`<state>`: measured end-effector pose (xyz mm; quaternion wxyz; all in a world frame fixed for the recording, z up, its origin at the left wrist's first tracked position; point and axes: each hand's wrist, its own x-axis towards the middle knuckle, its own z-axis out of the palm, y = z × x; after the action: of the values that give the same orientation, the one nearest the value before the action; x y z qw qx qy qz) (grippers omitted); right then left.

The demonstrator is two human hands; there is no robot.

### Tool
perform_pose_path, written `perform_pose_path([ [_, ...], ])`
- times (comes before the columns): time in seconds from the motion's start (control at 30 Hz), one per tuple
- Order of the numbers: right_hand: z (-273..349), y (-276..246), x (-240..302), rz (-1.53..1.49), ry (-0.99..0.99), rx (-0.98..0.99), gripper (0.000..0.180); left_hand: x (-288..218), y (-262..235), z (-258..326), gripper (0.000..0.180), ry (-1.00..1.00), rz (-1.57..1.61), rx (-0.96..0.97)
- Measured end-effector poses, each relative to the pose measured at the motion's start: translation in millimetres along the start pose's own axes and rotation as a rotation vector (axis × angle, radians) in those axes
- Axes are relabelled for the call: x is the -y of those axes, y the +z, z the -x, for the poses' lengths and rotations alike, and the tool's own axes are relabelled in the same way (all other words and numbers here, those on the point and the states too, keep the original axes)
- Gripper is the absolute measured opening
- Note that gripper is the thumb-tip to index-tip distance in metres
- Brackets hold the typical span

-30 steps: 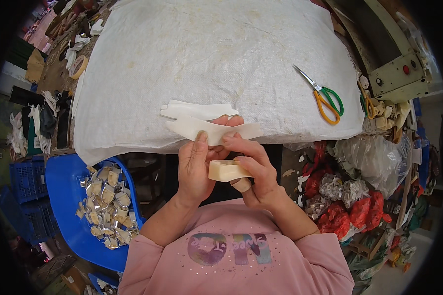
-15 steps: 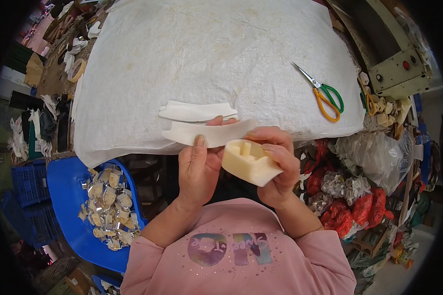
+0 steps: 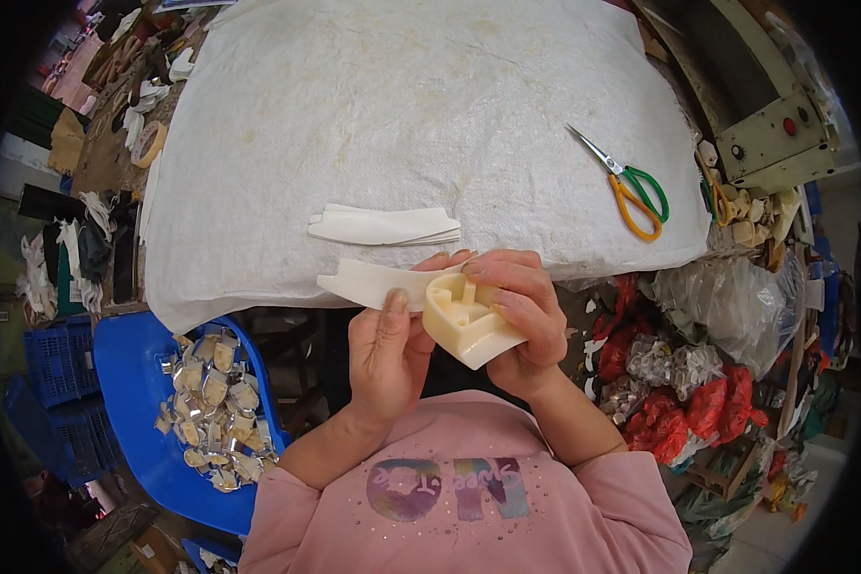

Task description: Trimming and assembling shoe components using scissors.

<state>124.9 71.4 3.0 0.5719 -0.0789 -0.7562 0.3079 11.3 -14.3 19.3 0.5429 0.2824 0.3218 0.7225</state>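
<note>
My left hand (image 3: pixel 385 349) pinches a white curved strip (image 3: pixel 368 282) of thin sheet material, thumb on top and fingers beneath. My right hand (image 3: pixel 524 316) grips a cream plastic shoe heel (image 3: pixel 459 330), its hollow, ribbed side facing up. The strip's right end meets the heel's far side, where the fingertips of both hands come together; the exact contact there is hidden. White material also shows along the heel's lower right edge. Just beyond my hands, a small stack of similar white strips (image 3: pixel 383 226) lies on the white woven sheet (image 3: pixel 402 115) covering the table.
Scissors (image 3: pixel 631 191) with green and orange handles lie at the right on the sheet. A blue basin (image 3: pixel 129 402) at the lower left holds many cream and silvery pieces (image 3: pixel 215 392). Red and clear plastic bags (image 3: pixel 727 397) crowd the right side. A tape roll (image 3: pixel 149 142) sits far left.
The heel has turned and dropped slightly toward me. The strip's right end has come down against the heel, and my hands have drawn closer together.
</note>
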Motion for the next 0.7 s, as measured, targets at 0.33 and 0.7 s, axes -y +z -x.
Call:
perform_pose_path([
  [0.33, 2.1, -4.3, -4.1, 0.107, 0.022, 0.065, 0.044, 3.4, 2.9, 3.2, 0.049, -0.028, -0.116, -0.071],
  [0.7, 5.0, -5.6, -14.9, 0.399, 0.002, 0.032, 0.041, 3.8, -11.6, -3.4, 0.046, 0.078, -0.400, -0.059],
])
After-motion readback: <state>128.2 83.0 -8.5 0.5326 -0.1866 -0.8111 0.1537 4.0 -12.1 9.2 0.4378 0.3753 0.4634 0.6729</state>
